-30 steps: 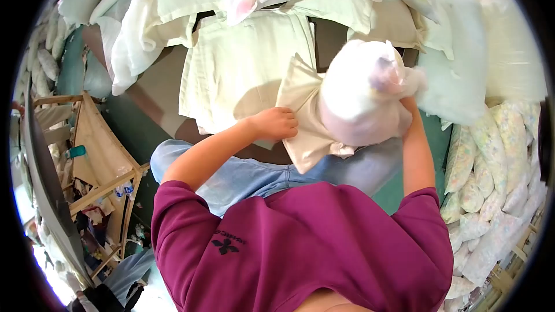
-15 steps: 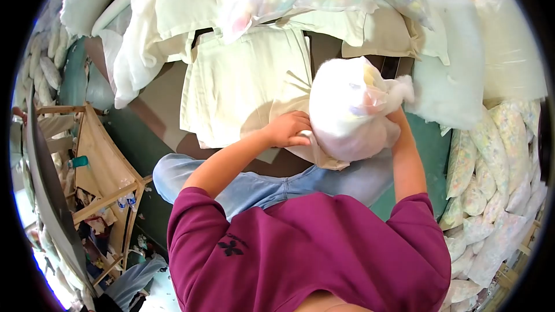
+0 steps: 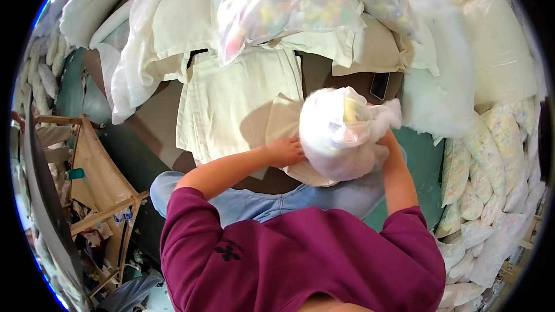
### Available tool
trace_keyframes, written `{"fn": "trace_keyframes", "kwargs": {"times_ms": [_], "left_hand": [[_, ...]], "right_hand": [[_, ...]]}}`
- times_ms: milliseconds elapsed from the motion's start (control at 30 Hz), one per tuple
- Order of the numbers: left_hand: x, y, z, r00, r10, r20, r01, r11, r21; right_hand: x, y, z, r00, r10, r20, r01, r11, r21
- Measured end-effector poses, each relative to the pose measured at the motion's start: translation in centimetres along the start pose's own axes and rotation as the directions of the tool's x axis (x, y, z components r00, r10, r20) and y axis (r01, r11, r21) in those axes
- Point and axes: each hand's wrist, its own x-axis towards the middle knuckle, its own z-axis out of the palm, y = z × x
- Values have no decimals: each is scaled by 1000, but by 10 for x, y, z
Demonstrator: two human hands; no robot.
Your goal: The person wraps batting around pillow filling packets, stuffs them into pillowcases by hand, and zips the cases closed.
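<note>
A bulky pillow filling [image 3: 341, 147], white fluffy wadding around a clear bag of pastel-coloured pieces, stands above my lap. Its lower end meets a beige pillow cover [image 3: 283, 117], which lies partly beneath it. My left hand [image 3: 286, 152] is closed on the cover's edge, against the filling's left side; its fingertips are partly hidden. On the far right side, my right hand [image 3: 386, 140] presses against the filling, its fingers hidden by the wadding. Left of the filling lies a stack of cream fabric covers [image 3: 222, 104].
Pale pillows [image 3: 184, 26] and a large bag of pastel pieces [image 3: 283, 8] line the back. A phone [image 3: 379, 85] lies behind the filling. White wadding [image 3: 439, 69] and piled filled bags [image 3: 491, 162] stand at right. A wooden frame [image 3: 104, 167] is at left.
The view has shifted, so the surroundings sit lower in the picture. My left hand's fingers have moved in closer against the filling; the filling remains between both hands.
</note>
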Motion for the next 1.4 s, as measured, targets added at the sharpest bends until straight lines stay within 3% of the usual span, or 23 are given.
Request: {"fn": "trace_keyframes", "kwargs": {"times_ms": [33,100,167,200,267,333,367,500,567,667,733,767,867,933,967,1000,1067,1100,1167,1200,1267,1367,1400], "left_hand": [[7,-4,38,995,-58,-84,53,997,-63],[10,8,30,969,-204,-139,147,929,-339],[18,33,-69,932,-354,-73,212,699,-682],[23,39,-85,914,-389,-112,180,638,-748],[31,43,-100,890,-389,-238,44,593,-804],[37,41,-110,871,-345,-348,-99,572,-814],[40,38,-115,863,-316,-394,-162,565,-809],[45,24,-136,835,-229,-500,-325,527,-785],[40,16,-137,829,-220,-514,-367,480,-797],[26,2,-131,831,-230,-507,-404,379,-833],[15,-6,-122,836,-241,-494,-425,286,-859],[11,-11,-116,839,-246,-485,-434,235,-870],[10,-23,-99,848,-233,-475,-471,77,-879],[19,-28,-94,857,-207,-472,-487,-23,-873],[26,-30,-93,848,-192,-494,-505,-10,-863],[34,-29,-97,833,-181,-523,-526,33,-850],[30,-20,-137,745,-128,-654,-557,418,-717],[29,-18,-141,736,-112,-667,-540,496,-680],[15,-18,-144,770,-120,-627,-467,564,-682],[3,-19,-144,794,-133,-594,-413,598,-687],[-27,-20,-144,843,-154,-515,-287,681,-673],[-69,-15,-143,917,-175,-359,-44,849,-526],[-80,-13,-142,940,-187,-285,44,896,-442]], "right_hand": [[-3,4,2,999,38,-26,-37,998,48],[-12,12,10,990,122,-71,-111,982,152],[-20,-1,25,998,-45,-53,35,984,-174],[-32,-20,50,973,-225,48,218,833,-508],[-27,-47,88,743,-530,410,659,470,-587],[-24,-62,106,476,-688,547,875,312,-369],[-35,-74,111,594,-535,601,798,298,-524],[-66,-106,137,584,-545,602,779,169,-604],[-67,-115,144,509,-548,664,816,61,-575],[-54,-115,158,578,-531,620,770,104,-629],[-61,-137,192,793,-376,480,588,266,-764],[-56,-143,208,823,-402,400,548,382,-744],[-46,-148,230,702,-345,623,658,-21,-753],[-39,-129,223,659,-336,673,698,-60,-714],[-37,-122,217,645,-341,684,706,-78,-704],[-37,-124,212,777,-110,620,621,-25,-783],[-26,-119,204,874,35,485,483,41,-874],[-21,-111,200,903,116,414,408,68,-910],[4,-60,202,966,70,250,257,-117,-959],[7,-51,226,968,-3,252,247,-187,-951],[27,-29,265,956,238,170,218,-187,-958],[23,32,311,998,62,-5,-12,125,-992],[25,60,316,999,-13,47,48,122,-991]]}}
